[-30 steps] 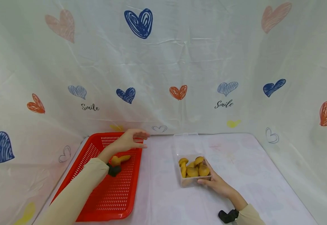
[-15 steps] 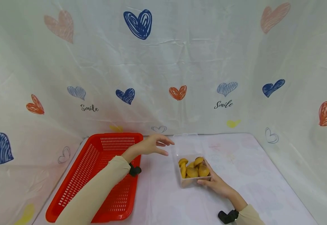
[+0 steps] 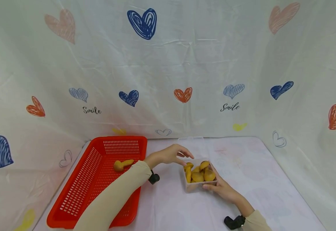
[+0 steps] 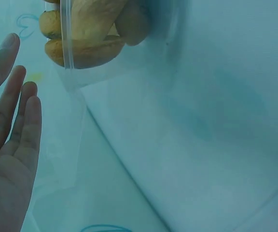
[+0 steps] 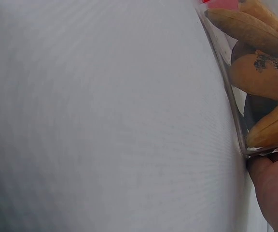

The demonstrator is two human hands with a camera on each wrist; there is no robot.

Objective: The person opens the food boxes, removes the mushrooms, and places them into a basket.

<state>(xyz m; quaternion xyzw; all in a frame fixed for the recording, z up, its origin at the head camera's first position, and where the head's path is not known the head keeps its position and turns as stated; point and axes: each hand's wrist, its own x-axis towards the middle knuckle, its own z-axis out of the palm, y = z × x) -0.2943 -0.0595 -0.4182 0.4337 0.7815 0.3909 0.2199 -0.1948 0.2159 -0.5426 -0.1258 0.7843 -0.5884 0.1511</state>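
Note:
A clear plastic box (image 3: 195, 186) with several yellow-brown mushrooms (image 3: 197, 176) in it stands on the table. Its clear lid (image 3: 191, 138) is folded back behind it, partly hidden by my left hand. My left hand (image 3: 172, 154) hovers at the box's far left corner, fingers spread and holding nothing; the left wrist view shows the fingers (image 4: 32, 113) apart from the box wall. With thumb in front and fingers along the right side, my right hand (image 3: 223, 191) grips the box's near right corner. Its thumb side (image 5: 276, 186) presses near the rim in the right wrist view.
A red perforated basket (image 3: 127, 220) stands at the left, my left sleeve (image 3: 113, 199) crossing above it. One mushroom (image 3: 118, 166) lies inside. Behind the table hangs a white sheet (image 3: 156, 70) printed with hearts.
My left hand has moved right, from above the red basket to the box's far left corner. The right hand and the box have stayed in place.

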